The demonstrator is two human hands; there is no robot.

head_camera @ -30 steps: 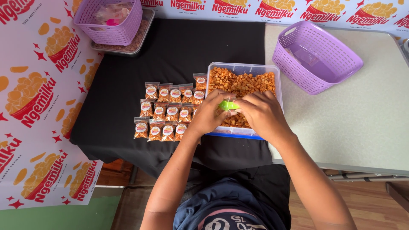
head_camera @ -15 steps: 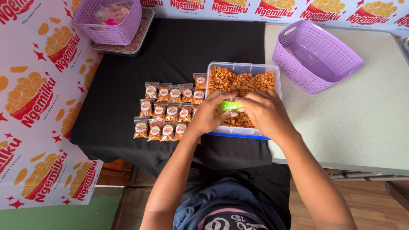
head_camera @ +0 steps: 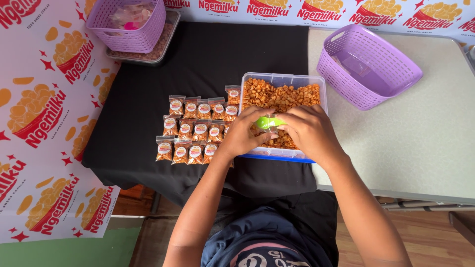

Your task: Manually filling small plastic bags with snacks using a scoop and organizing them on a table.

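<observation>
A clear plastic tub full of orange-brown fried snacks sits on the black cloth. Over its near half, my left hand holds a small clear bag, mostly hidden by the fingers. My right hand grips a green scoop whose tip is at the mouth of the bag, between the two hands. Left of the tub lie several small filled snack packets with round labels, laid in three rows.
An empty purple basket lies tilted on the beige table to the right. Another purple basket holding clear bags rests on a metal tray at the back left. A printed sheet covers the left side.
The green scoop and my right hand have shifted slightly right and toward the bag. My left hand stays in place over the tub.
</observation>
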